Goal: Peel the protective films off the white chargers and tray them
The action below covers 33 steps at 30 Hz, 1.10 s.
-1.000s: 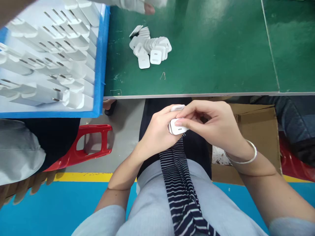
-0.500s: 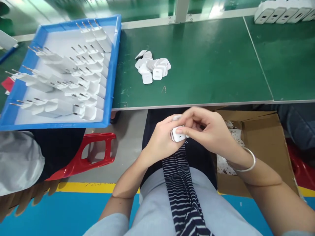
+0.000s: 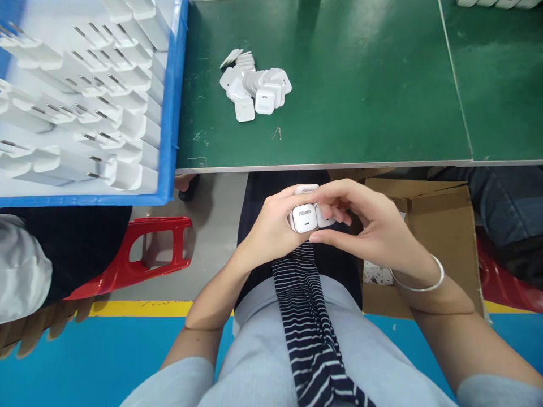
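Observation:
My left hand (image 3: 275,226) is wrapped round a small bunch of white chargers in front of my lap. One charger (image 3: 304,217) faces me, with "Fibaks" printed above a small port slot. A second charger (image 3: 306,189) shows above it, and a third (image 3: 324,217) to its right, partly behind my fingers. My right hand (image 3: 360,220) arches over the bunch, its curled fingertips by the right-hand charger. Its thumb stands apart below, near the lower edge of the printed charger. The chargers' prongs are hidden.
White face plates (image 3: 265,102) lie heaped on the green bench (image 3: 360,102). At left, a blue tray (image 3: 167,113) holds rows of chargers, prongs up. A cardboard box (image 3: 441,237) stands below at right, a red stool (image 3: 127,254) at left beside a seated person.
My right thumb has come off the face of the charger, so its print now shows. The view has tilted down and moved closer to the bench, cutting off the tray's far side.

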Available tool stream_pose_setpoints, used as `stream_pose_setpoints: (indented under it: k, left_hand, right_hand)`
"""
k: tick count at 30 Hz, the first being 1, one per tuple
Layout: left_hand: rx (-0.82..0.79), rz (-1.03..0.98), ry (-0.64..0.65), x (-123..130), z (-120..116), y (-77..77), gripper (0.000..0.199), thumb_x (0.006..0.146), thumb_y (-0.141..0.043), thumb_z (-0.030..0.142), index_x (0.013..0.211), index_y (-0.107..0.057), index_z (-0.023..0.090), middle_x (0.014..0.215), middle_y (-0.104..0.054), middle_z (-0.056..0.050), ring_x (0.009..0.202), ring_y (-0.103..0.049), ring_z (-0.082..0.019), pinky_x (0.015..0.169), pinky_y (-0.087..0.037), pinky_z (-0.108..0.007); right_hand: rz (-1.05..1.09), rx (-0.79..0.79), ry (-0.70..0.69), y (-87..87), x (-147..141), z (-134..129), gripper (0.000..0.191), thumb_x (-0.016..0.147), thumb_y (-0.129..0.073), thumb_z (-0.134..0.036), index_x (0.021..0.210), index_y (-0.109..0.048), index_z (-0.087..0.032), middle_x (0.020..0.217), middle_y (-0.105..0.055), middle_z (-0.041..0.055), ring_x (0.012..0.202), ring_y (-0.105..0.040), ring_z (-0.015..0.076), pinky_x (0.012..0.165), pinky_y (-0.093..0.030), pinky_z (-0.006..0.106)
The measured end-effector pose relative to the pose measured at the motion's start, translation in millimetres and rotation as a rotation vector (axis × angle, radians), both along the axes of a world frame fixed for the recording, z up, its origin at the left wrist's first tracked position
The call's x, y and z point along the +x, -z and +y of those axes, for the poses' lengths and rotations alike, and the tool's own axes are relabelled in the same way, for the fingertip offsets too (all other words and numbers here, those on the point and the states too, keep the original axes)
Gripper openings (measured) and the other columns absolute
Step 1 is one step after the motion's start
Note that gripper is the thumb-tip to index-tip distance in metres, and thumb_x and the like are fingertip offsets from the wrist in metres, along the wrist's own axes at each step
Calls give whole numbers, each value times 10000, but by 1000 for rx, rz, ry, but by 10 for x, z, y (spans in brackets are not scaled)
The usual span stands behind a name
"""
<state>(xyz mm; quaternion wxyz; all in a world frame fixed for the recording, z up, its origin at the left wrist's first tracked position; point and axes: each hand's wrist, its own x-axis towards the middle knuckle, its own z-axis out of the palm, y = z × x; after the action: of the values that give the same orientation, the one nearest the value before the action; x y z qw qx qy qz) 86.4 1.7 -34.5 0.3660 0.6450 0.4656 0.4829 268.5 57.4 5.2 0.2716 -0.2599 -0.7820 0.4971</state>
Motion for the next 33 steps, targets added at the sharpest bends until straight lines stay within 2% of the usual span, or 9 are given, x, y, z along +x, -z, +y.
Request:
stream_pose_setpoints:
  k: [5, 9, 11, 15, 17, 22, 25, 29, 33]
  left_hand:
    - [-16, -17, 23, -15, -8, -5, 236, 776, -799, 141, 1001, -750, 192, 1152, -740, -70, 1001, -722, -195, 863, -595, -304]
    - [-27, -67, 30, 2, -13, 17, 240, 767, -817, 158, 998, -755, 183, 1154, -738, -83, 1028, -720, -199, 872, -591, -292]
    - [-53, -129, 52, 18, -12, 40, 254, 737, -840, 157, 978, -761, 177, 1125, -745, -84, 996, -728, -198, 848, -596, -285]
    - [-23, -188, 49, 37, -15, 78, 358, 705, -833, 109, 1046, -768, 197, 1159, -747, -89, 1010, -736, -219, 861, -607, -313]
    - [15, -144, 21, 37, -20, 78, 402, 711, -817, 87, 1091, -760, 206, 1194, -741, -94, 1047, -731, -226, 894, -606, -330]
    - [86, -61, -39, 56, -49, 44, 311, 779, -785, 114, 1075, -745, 200, 1193, -738, -86, 1058, -721, -210, 895, -607, -335]
    - [117, -21, -79, 79, -72, 28, 268, 819, -739, 124, 1078, -725, 193, 1167, -735, -81, 1016, -721, -200, 846, -611, -328]
    - [155, 44, -117, 91, -90, 19, 304, 813, -643, 50, 1076, -705, 188, 1176, -724, -76, 1023, -710, -201, 837, -608, -327]
    - [193, 66, -127, 104, -109, -7, 305, 815, -613, 26, 1063, -696, 182, 1172, -723, -65, 1042, -703, -187, 867, -603, -310]
  right_hand:
    - [-110, 165, 7, -19, -10, -56, 372, 850, -760, -154, 1196, -661, -248, 826, -554, -17, 666, -466, 123, 596, -409, 273]
    - [-128, 172, 56, -65, -16, -71, 329, 865, -731, -123, 1167, -680, -243, 812, -562, -17, 656, -465, 122, 621, -432, 278]
    - [-88, 90, 51, -90, 19, -56, 354, 850, -748, -127, 1176, -670, -243, 850, -590, -8, 672, -483, 127, 629, -447, 283]
    - [69, -196, -20, -112, 101, -11, 382, 833, -775, -147, 1173, -645, -265, 994, -623, 21, 786, -554, 151, 643, -477, 285]
    - [126, -229, 7, -101, 101, -19, 367, 838, -768, -144, 1159, -641, -270, 1026, -626, 28, 816, -563, 160, 665, -486, 299]
    - [105, -28, 114, -49, -29, -142, 386, 807, -821, -247, 1152, -650, -269, 965, -604, 40, 823, -534, 200, 692, -476, 358]
    - [79, 78, 153, -31, -117, -211, 359, 819, -786, -199, 1141, -646, -272, 932, -572, 32, 829, -522, 202, 705, -475, 359]
    - [92, 124, 195, -11, -191, -256, 356, 806, -740, -97, 1106, -646, -263, 933, -550, 23, 851, -522, 192, 726, -476, 344]
    - [132, 104, 233, 13, -233, -308, 302, 818, -721, -94, 1060, -653, -262, 935, -555, 26, 872, -536, 200, 744, -478, 356]
